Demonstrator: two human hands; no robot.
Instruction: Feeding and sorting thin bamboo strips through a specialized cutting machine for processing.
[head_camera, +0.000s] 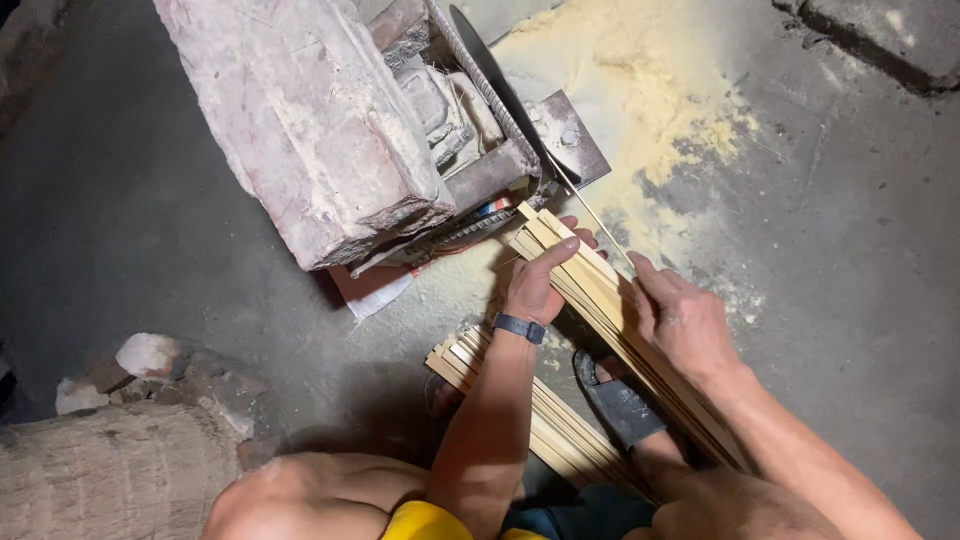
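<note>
- Two bare hands grip one bundle of pale wooden strips above a concrete floor.
- Left hand closed over the bundle's top end.
- Right hand clasps its edge – beside sawdust and a saw blade.

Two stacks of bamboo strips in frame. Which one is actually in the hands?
The upper bundle of strips, angled toward the blade: left hand lies on top of it, right hand grips its side. The lower stack lies on the floor, untouched.

Brick block far left; sawdust heap far right; strip bundle between both hands, centre; second strip stack nearer, on floor.
</note>
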